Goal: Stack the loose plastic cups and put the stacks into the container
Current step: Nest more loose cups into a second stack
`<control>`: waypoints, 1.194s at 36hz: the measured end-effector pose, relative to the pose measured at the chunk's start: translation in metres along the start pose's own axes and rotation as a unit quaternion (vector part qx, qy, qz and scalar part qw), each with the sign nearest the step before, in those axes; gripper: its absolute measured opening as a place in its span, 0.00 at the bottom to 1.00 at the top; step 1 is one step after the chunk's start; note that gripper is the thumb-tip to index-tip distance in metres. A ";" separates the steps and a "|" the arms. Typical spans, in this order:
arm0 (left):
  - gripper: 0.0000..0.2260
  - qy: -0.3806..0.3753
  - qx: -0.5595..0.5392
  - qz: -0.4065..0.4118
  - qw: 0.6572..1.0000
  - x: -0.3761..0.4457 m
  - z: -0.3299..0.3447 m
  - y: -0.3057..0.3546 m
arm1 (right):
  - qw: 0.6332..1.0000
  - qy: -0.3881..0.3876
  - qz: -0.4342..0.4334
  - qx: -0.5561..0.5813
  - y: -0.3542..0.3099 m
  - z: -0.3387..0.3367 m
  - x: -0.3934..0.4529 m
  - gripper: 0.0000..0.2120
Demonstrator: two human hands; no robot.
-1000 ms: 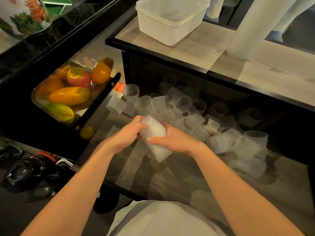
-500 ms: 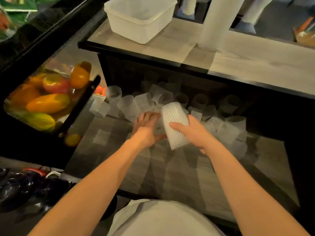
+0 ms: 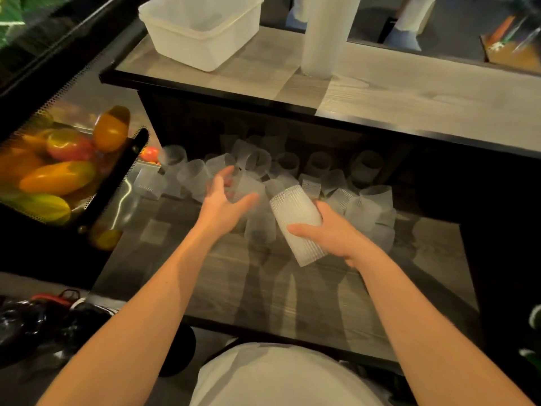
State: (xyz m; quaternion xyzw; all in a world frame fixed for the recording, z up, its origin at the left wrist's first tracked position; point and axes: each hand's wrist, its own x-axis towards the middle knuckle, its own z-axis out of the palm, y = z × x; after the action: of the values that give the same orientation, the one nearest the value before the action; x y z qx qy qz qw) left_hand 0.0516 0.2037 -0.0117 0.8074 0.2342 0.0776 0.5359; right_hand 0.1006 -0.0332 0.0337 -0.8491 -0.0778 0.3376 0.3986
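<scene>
My right hand grips a stack of ribbed translucent cups, tilted, just above the lower wooden shelf. Beyond it my left hand hovers with spread fingers over the pile of loose cups at the back of the shelf; whether it touches a cup is unclear. A white plastic container sits on the upper counter at the far left. A tall stack of cups stands on the counter to its right.
The upper counter's black edge overhangs the cup pile. To the left is a perforated metal basket of orange and red fruit. Dark objects lie at the lower left.
My left hand let go of the stack and reached forward over the loose cups. My right hand kept the stack and shifted it right. The view moved closer.
</scene>
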 end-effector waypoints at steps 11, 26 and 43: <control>0.39 -0.222 0.213 0.182 0.934 -0.022 -0.010 0.020 | 0.987 -0.036 -0.107 -0.112 0.005 -0.011 -0.012 0.43; 0.25 -0.315 -0.057 0.010 0.947 -0.049 0.019 0.009 | 0.965 -0.088 -0.100 -0.225 0.030 -0.009 -0.018 0.52; 0.26 -0.056 0.510 0.125 0.849 -0.042 0.062 -0.062 | 0.980 -0.028 -0.026 -0.196 0.034 -0.010 -0.022 0.51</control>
State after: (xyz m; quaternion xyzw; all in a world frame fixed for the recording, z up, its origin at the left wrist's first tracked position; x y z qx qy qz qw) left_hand 0.0194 0.1523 -0.0874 0.9926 0.1078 -0.0318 0.0466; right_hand 0.0857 -0.0711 0.0243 -0.8987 -0.1758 0.3290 0.2307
